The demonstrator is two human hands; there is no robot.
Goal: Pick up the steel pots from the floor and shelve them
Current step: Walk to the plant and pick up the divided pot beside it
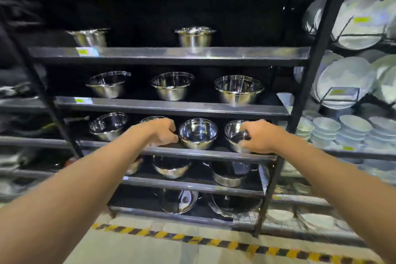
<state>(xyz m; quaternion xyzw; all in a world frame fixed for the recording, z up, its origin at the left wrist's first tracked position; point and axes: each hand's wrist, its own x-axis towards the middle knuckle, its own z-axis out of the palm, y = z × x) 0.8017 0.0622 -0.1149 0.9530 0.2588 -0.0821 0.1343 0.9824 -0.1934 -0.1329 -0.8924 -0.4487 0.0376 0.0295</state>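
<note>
A black shelving rack [171, 106] holds rows of shiny steel pots. On its third shelf [203, 154] stand several pots in a row. My left hand [164, 132] is curled over the second pot [153, 118], of which only the far rim shows. My right hand [260, 137] grips the near rim of the rightmost pot [234, 134]. Both pots rest on the shelf. Between my hands stands another pot [198, 134], untouched, and one more pot [108, 125] sits at the left end.
More steel pots fill the shelves above [172, 87] and below [171, 167]. White plates [347, 81] and stacked white bowls [353, 128] crowd the rack to the right. A yellow-and-black tape line [214, 241] crosses the floor in front of the rack.
</note>
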